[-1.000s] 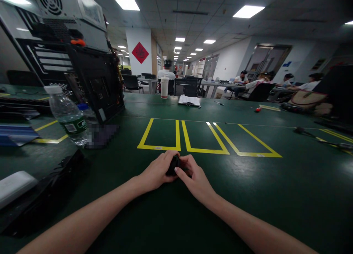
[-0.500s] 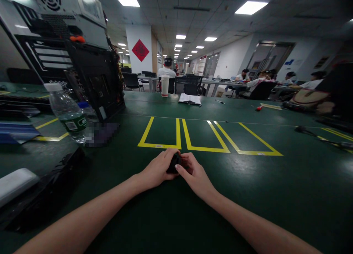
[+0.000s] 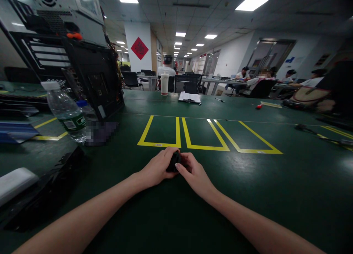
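Between my two hands is a small, dark black object [image 3: 173, 163], mostly covered by fingers, so its kind is hidden. My left hand [image 3: 158, 165] wraps round it from the left with the fingers curled over its top. From the right, my right hand [image 3: 193, 173] grips the same object, its thumb pressed on the near side and its fingers bent behind. Both hands are low over the green tabletop [image 3: 176, 210], just in front of the yellow tape outlines [image 3: 207, 148].
On the left stand a water bottle [image 3: 67, 114], an open computer case [image 3: 96, 77] and a long black part [image 3: 55, 188] beside a white block [image 3: 16, 184]. A cup [image 3: 164, 85], clipboard [image 3: 189, 97] and pen [image 3: 220, 100] lie farther back. Cables [image 3: 322, 134] are at right.
The view has tilted very slightly. Both hands keep nearly the same hold and place on the black object.
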The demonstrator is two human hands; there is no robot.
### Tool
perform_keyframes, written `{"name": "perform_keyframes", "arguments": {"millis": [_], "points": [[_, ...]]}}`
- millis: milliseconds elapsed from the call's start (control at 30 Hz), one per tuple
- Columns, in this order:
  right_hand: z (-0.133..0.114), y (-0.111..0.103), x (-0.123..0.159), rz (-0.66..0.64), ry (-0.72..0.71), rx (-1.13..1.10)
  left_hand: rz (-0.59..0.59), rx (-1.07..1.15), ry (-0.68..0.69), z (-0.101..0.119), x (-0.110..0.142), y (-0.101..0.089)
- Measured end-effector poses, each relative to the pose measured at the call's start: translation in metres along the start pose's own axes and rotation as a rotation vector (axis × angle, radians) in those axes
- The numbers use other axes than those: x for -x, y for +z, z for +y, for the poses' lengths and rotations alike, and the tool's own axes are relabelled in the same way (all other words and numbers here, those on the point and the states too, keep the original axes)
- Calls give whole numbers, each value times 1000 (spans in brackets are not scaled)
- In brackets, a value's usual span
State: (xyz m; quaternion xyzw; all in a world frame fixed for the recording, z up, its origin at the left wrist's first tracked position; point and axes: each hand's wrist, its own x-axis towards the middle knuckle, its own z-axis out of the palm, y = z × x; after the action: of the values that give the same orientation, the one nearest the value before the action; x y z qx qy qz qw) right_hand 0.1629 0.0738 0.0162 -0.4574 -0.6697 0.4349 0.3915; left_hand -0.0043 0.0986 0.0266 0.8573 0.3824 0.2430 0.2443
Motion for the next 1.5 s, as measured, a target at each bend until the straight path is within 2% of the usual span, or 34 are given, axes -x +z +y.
{"name": "perform_keyframes", "arguments": {"millis": [100, 300, 433, 533, 600, 700, 900, 1100, 1233, 1333, 1500], "points": [[-5, 0, 3, -9, -18, 17, 1, 6, -4, 0, 0, 0], [-6, 1, 3, 85, -180, 103, 13, -34, 11, -1, -1, 1], [-1, 1, 0, 89, -89, 48, 19, -38, 0, 0, -1, 1], [-1, 0, 0, 47, 12, 10, -2, -7, -14, 2, 0, -1], [-3, 0, 1, 10, 31, 2, -13, 7, -21, 3, 0, -2], [-7, -1, 3, -1, -8, 20, 1, 2, -20, 2, 0, -1], [-6, 1, 2, 64, -117, 67, 21, -13, 3, -3, -1, 3], [1, 1, -1, 56, -3, 21, 11, 0, -12, 0, -1, 1], [-1, 1, 0, 13, 1, 21, 10, -3, -17, 0, -1, 1], [-4, 2, 1, 10, -38, 47, 19, -20, -18, -1, -2, 3], [-3, 2, 2, 79, -160, 116, 21, -23, -1, -2, -1, 3]]}}
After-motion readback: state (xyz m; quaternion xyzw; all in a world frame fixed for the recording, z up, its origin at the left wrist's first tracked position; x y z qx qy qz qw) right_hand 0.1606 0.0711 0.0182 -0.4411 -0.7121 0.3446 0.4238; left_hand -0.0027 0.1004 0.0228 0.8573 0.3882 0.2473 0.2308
